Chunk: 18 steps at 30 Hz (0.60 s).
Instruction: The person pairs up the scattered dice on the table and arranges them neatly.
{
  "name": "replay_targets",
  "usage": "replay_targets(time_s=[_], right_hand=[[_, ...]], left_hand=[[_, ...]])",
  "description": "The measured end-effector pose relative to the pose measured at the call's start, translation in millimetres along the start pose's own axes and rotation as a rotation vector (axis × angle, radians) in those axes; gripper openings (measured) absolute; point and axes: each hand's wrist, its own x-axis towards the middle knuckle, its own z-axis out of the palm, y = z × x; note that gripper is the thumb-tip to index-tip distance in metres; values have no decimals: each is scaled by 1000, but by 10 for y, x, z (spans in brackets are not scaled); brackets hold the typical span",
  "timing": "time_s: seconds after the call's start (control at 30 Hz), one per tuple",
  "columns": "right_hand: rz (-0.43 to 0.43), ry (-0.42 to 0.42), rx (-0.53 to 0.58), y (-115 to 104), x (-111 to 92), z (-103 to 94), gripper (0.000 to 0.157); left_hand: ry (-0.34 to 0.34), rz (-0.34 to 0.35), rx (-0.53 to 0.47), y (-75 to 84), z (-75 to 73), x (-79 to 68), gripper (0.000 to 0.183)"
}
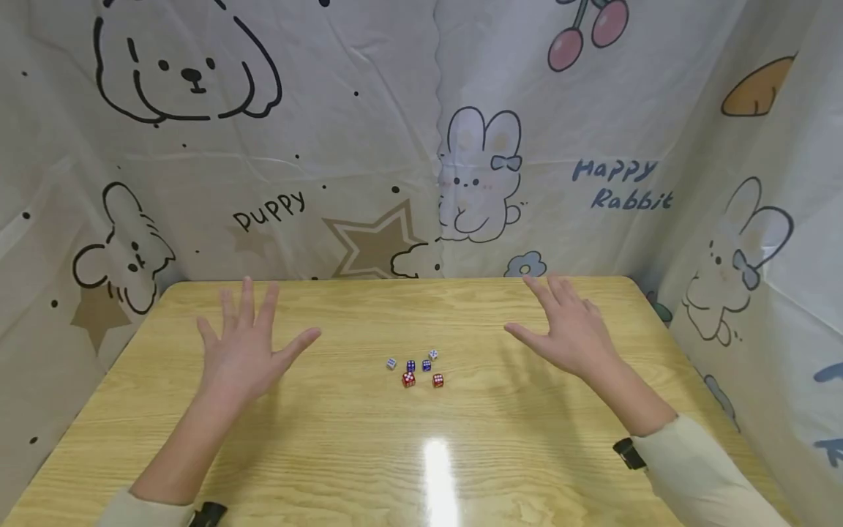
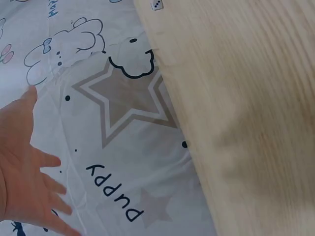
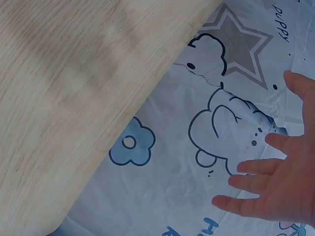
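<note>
On my head feed, the left hand (image 1: 240, 359) hangs over the left of the frame and the right hand (image 1: 576, 337) over the right, both with fingers spread and thumbs pointing inward; I have nothing pinched in either. Between them, well apart from both, six small dice sit on the wooden table (image 1: 316, 454) at about the middle of the picture. I count a left white die (image 1: 391, 364) and a right white die (image 1: 432, 354), a left blue die (image 1: 411, 365) just beside a right blue die (image 1: 426, 365), and nearest the bottom edge, a left red die (image 1: 408, 380) and a right red die (image 1: 437, 380). A patterned cloth (image 1: 369, 139) fills the upper frame. Pale sleeves enter at the lower corners, the right sleeve (image 1: 705, 468) showing more. My left wrist feed puts that hand at the lower left, digits fanned against the cloth, with one white die at the top edge and bare wood down the right. On my right wrist feed, the other hand comes in from the right edge, fingers apart, in front of the cloth, the tabletop filling the upper left.
</note>
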Motion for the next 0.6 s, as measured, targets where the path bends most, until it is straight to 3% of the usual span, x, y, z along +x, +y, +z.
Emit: replay_targets(time_s=[0.23,0.6], right_hand=[[-65,41,61,-30,-32,46,74],[-82,6,267,-54,-122,170,62]], left_hand=[[56,49,-56,12,57,-26,89],[-17,70,-231,104,112,-64,72]])
